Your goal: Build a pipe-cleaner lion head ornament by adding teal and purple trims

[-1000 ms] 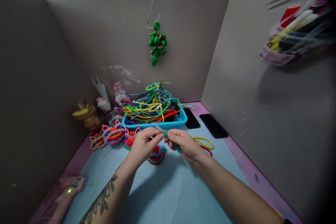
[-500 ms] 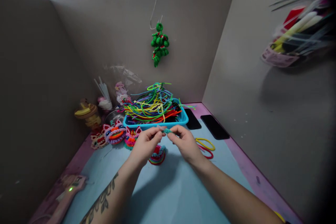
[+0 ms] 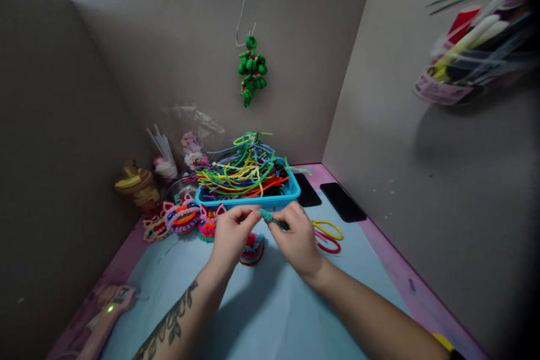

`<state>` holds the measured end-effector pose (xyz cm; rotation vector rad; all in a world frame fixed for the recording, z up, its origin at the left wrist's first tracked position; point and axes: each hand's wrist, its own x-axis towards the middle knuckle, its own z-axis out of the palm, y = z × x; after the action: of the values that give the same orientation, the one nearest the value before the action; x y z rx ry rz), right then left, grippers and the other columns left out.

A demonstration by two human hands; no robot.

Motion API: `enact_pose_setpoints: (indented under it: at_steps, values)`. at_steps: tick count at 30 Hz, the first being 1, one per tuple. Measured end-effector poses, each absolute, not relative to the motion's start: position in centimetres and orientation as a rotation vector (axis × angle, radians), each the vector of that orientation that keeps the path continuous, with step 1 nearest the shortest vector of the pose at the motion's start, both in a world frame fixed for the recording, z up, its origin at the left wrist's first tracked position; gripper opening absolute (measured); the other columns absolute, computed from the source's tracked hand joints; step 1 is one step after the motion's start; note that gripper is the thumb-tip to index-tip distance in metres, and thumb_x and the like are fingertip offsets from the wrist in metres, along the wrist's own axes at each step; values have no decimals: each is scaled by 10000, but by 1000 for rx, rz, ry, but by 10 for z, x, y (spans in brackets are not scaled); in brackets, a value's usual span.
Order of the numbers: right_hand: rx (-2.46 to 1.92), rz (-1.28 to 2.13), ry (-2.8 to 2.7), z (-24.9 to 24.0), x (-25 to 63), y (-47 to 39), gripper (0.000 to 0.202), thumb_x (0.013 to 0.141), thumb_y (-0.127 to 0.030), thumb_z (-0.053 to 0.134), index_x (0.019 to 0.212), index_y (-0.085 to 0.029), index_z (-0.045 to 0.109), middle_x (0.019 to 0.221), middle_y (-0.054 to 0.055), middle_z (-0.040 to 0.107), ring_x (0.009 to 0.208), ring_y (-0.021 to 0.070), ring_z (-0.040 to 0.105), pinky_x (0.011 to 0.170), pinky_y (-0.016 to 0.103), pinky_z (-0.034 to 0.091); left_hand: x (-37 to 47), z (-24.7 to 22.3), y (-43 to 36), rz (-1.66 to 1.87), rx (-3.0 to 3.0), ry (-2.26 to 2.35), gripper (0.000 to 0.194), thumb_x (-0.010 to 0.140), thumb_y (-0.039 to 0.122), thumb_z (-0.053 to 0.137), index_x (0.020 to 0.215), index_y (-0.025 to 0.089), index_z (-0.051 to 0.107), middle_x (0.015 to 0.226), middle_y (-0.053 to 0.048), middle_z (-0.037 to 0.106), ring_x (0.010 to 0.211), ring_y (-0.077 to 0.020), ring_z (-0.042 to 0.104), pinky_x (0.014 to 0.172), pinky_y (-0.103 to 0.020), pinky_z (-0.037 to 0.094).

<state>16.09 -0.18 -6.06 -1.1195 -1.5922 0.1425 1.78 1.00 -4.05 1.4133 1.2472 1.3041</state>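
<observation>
Pinching just below the blue tray (image 3: 248, 201), the left hand (image 3: 232, 232) has thumb and forefinger closed on the left end of the teal coil (image 3: 266, 215), centre frame! And the right hand (image 3: 297, 239) grips its other end, fingers curled. Left forearm (image 3: 202, 292) angles up from lower left, right forearm (image 3: 371, 309) from lower right, fingertips nearly meeting.

Green ornament (image 3: 253, 71): hangs high beyond the left hand (image 3: 231, 236).
Black phones (image 3: 343, 202): 2 lie beyond the right hand (image 3: 298, 242).
Pink device (image 3: 101, 327): shows green light (image 3: 110, 309) left of the left hand.
</observation>
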Motion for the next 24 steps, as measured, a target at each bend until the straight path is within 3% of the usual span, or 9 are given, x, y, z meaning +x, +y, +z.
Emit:
enact_pose_setpoints:
  at_steps: [7,10,13,15,20,24]
  values:
    - [-1111,-167,-1682,-65,161,-3,208,816,-139,522,625,-217,501,654,28,485,683,178,468,646,306,393,28,-39,-1,1348,1444,1246,251,788,378,582,708,152,655,760,-43,685,706,-152,598,629,-248,470]
    - [-1072,100,-1717,-59,162,-1,68,792,-207,579,751,-204,525,747,37,532,727,177,498,660,295,407,26,-34,-2,1369,1529,1217,214,807,330,565,715,154,645,804,-47,676,762,-160,603,701,-262,471]
    - [-993,550,-1774,-48,164,-1,132,814,-304,568,885,-196,541,790,25,570,699,153,514,634,263,409,20,-29,0,1359,1622,1189,180,805,298,563,735,162,657,814,-47,676,782,-167,605,734,-272,465]
    - [-966,728,-1812,-42,166,-1,128,861,-306,492,861,-197,558,741,8,580,658,139,512,610,248,389,17,-28,2,1348,1653,1166,179,798,294,571,705,167,654,828,-51,686,800,-173,613,742,-272,465]
    - [-1012,759,-1734,-38,167,-3,134,845,-266,491,783,-195,587,718,9,607,668,145,532,630,250,384,14,-32,4,1354,1650,1154,144,784,293,604,740,178,680,899,-63,703,862,-192,628,748,-276,481]
    - [-1006,765,-1720,-36,168,-3,138,831,-256,496,767,-194,601,704,8,610,671,148,536,647,255,385,11,-30,4,1349,1682,1151,167,757,285,641,876,187,705,895,-60,680,778,-166,609,632,-239,471]
